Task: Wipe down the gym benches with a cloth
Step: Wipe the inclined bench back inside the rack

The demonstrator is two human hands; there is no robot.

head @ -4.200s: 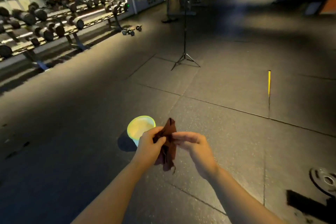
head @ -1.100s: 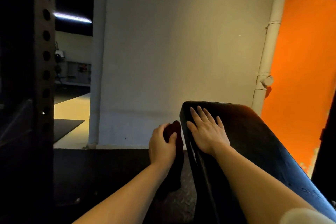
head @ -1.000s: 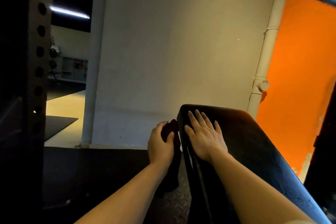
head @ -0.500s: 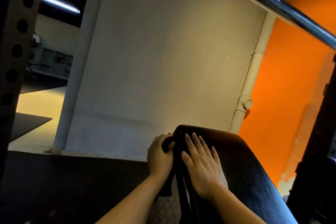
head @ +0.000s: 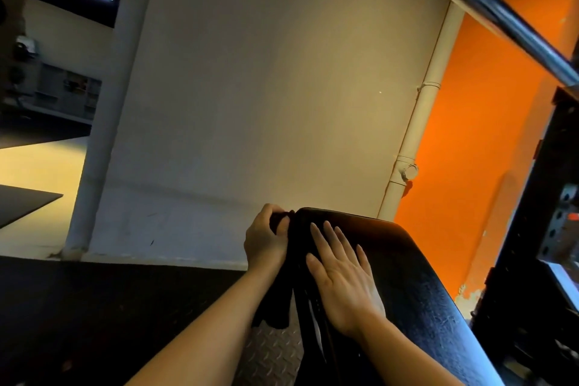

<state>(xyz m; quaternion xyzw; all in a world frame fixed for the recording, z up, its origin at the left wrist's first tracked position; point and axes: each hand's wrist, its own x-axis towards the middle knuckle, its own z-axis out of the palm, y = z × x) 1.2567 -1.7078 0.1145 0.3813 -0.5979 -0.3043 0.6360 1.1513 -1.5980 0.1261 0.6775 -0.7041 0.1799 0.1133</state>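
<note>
Dark cloth now at bench top edge

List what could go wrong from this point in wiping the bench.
The steel barbell crosses just above the head camera, so leaning in over the bench pad risks a bump. The dark cloth dangles from the left hand beside the pad and may snag. The right hand lies flat, covering pad surface.

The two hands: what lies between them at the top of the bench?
In the head view, the bench pad's left edge lies between the left hand, gripping the dark cloth, and the right hand, flat on the pad.
</note>
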